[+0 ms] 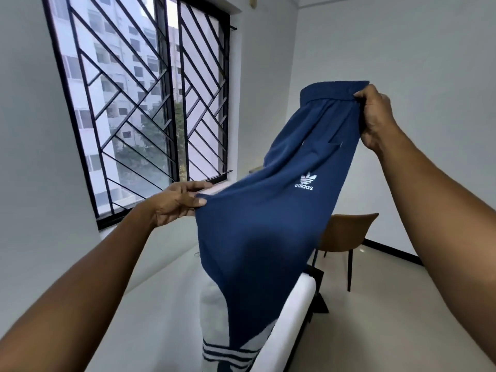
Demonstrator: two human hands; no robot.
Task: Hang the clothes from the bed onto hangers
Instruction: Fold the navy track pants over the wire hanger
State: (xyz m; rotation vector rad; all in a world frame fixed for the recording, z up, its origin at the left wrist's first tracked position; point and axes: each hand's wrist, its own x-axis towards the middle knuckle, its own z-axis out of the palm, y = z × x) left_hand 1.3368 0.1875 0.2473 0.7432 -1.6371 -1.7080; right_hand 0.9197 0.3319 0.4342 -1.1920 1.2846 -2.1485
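Navy blue track pants (268, 224) with a white logo hang stretched in the air above the bed. My right hand (375, 116) grips the elastic waistband at the upper right. My left hand (179, 201) pinches the fabric's left edge lower down, thumb on top. The pants' legs trail down to a grey-white garment with dark stripes (214, 331) lying on the bed (166, 277). No hanger is visible.
A barred window (139, 103) fills the left wall. A brown chair (346, 232) stands behind the pants at the bed's far corner. The white mattress edge (292, 312) runs along the right, with pale floor (389, 318) beyond it.
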